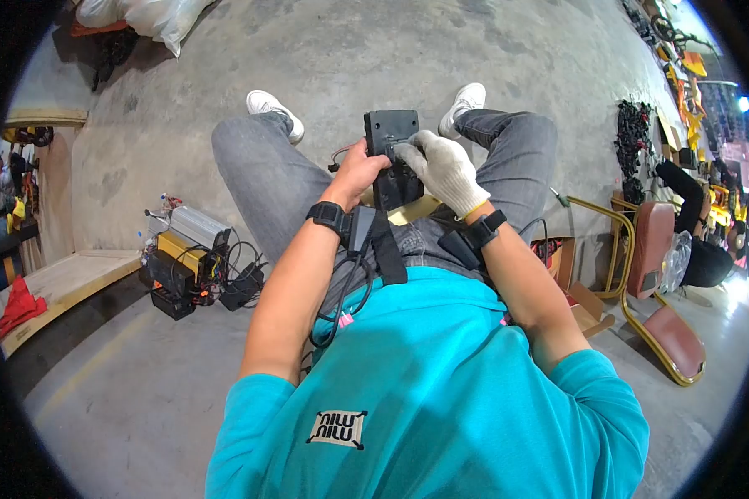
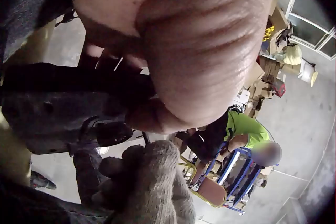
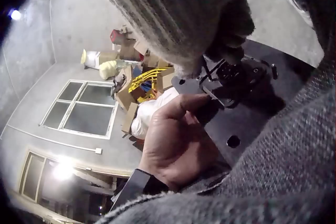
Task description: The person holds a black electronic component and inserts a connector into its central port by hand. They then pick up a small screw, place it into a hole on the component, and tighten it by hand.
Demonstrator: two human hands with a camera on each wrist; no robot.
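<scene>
A flat black rectangular case (image 1: 391,125) with screw holes is held over the lap, between the knees. My bare left hand (image 1: 361,173) grips its left edge, thumb on the upper face. In the right wrist view that thumb lies beside a small black fitting (image 3: 231,79) with a square frame and thin wires. My right hand (image 1: 449,173), in a white knit glove, curls its fingers over the fitting and pinches at it; the fingertips (image 3: 231,45) partly hide it. The left wrist view shows the gloved hand (image 2: 152,182) close below the left thumb.
Electronic units with cables (image 1: 193,258) stand on the floor at left, by a wooden board (image 1: 75,287). A gold-framed chair (image 1: 649,241) and open cardboard boxes (image 1: 587,308) are at right. A yellow piece (image 1: 414,211) lies under the case. Another person in a bright green top (image 2: 244,132) sits farther off.
</scene>
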